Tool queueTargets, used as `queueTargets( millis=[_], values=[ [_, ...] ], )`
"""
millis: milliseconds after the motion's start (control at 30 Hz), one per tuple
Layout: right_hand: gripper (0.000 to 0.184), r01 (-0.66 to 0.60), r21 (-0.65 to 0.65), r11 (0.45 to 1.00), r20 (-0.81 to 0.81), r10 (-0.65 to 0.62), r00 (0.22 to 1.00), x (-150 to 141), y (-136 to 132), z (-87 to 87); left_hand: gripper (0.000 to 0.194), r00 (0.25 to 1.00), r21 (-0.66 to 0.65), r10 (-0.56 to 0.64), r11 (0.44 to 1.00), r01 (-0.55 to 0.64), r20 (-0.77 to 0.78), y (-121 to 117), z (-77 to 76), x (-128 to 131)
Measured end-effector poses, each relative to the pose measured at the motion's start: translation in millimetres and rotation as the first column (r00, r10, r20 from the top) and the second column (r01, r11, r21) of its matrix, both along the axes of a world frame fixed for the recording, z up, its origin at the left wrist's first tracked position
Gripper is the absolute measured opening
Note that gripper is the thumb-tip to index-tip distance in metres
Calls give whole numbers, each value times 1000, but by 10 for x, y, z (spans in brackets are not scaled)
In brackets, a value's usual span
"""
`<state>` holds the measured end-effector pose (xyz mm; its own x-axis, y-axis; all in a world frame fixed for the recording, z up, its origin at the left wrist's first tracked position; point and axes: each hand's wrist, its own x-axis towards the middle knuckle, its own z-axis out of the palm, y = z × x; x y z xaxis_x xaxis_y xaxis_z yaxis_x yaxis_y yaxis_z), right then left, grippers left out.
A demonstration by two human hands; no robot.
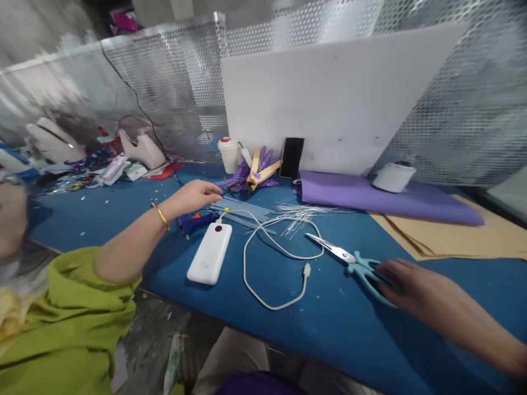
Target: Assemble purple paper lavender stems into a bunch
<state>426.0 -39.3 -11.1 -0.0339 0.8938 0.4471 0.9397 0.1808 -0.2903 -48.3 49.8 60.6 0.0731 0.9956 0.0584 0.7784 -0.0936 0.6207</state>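
Observation:
My left hand, with a gold bangle on the wrist, is over the table at left of centre. Its fingers reach out loosely, with nothing visible in them. Below its fingertips are flat blue-grey strips and a dark blue tool, partly hidden. At right, my right hand closes around the light blue handles of a pair of scissors. The slightly parted blades point left, towards a looped white cable. That cable plugs into a white power bank. Thin silvery wires lie scattered behind the loop.
A white cup, purple flowers and an upright black phone stand before a white board. Rolled purple sheet lies on brown paper. Clutter and a blurred person's part are far left.

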Motion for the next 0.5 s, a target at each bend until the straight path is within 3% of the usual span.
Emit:
queueTargets(
  millis=[167, 300, 500],
  values=[
    [41, -69, -94, 993, 85, 77, 993, 9, -244, -151, 24, 978, 109, 32, 994, -9, -208, 359, -95, 445],
    [27, -207, -261, 943, 143, 250, 958, 37, -246, -252, 39, 978, 69, 77, 996, -65, -193, 784, -132, 807],
    [30, -251, -291, 923, 104, 291, 951, 125, -236, -299, 26, 994, -85, 84, 992, -90, -68, 1087, -187, 1047]
  ],
)
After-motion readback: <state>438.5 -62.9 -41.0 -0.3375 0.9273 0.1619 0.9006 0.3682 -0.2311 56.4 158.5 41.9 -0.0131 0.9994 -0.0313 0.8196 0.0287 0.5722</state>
